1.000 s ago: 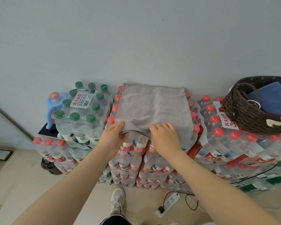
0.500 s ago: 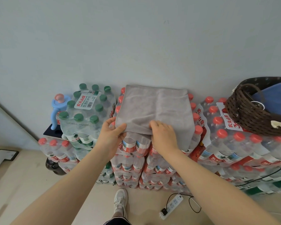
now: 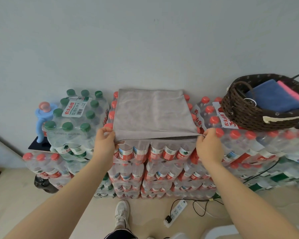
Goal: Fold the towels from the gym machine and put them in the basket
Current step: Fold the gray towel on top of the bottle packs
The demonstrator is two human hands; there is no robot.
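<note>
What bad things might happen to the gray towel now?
1. The gray towel lies on bumpy bottle caps, so the next fold may come out crooked.
2. The left hand and right hand only pinch its near corners; one might slip.
3. The basket already holds towels, so space may be tight.

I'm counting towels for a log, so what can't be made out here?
- Head view: the basket runs off the right edge; beneath the blue towel and pink towel nothing shows.
- Gray towel: its layer count is hidden by the top layer.
- The gym machine is out of frame.
</note>
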